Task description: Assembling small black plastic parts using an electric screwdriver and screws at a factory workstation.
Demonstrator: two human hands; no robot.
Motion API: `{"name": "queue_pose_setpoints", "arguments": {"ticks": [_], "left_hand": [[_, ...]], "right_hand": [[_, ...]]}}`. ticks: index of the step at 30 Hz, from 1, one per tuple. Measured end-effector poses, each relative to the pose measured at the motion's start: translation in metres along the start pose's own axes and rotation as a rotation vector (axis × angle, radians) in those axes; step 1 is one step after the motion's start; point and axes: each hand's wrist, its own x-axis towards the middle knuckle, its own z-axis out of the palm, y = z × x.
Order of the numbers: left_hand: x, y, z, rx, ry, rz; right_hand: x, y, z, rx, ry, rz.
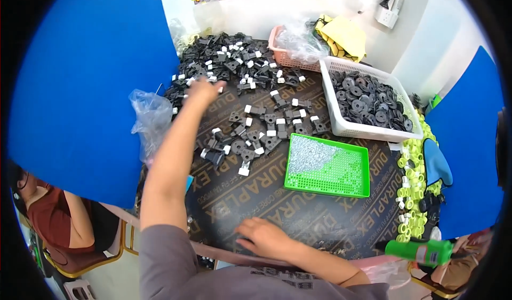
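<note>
My left hand (202, 92) reaches to the near edge of a large heap of black plastic parts with white blocks (229, 60) at the far left. Its thumb stands apart from the fingers, whose tips are partly lost among the parts; nothing shows held in it. Over the table's near side, my right hand (262, 237) is open and loosely bent, holding nothing. Between the two hands lies a looser group of the same black parts with white ends (269, 126). One darker, rounder piece (213, 156) lies at that group's near left.
A green tray (328, 189) of small silvery pieces stands right of centre. Behind it is a white basket (373, 133) of black discs. Yellow-green rings (408, 193) line the right edge, near a green power tool (418, 251). Blue partitions (96, 86) flank the table; a person (58, 214) sits left.
</note>
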Motion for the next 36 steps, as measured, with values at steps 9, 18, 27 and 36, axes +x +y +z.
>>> {"name": "queue_pose_setpoints", "arguments": {"ticks": [9,18,27,36], "left_hand": [[0.089,-0.056,0.010,0.120,-0.012,-0.341],[0.037,-0.012,0.020,0.315,-0.087,-0.174],[-0.047,0.033,0.045,0.116,-0.206,0.195],[0.041,-0.057,0.047,0.038,0.180,-0.413]], "right_hand": [[-0.002,0.018,0.012,0.034,-0.058,-0.028],[0.007,0.004,0.000,0.114,-0.113,0.089],[0.007,0.002,-0.003,0.046,-0.086,0.058],[0.010,0.000,0.009,-0.050,-0.017,-0.005]]}}
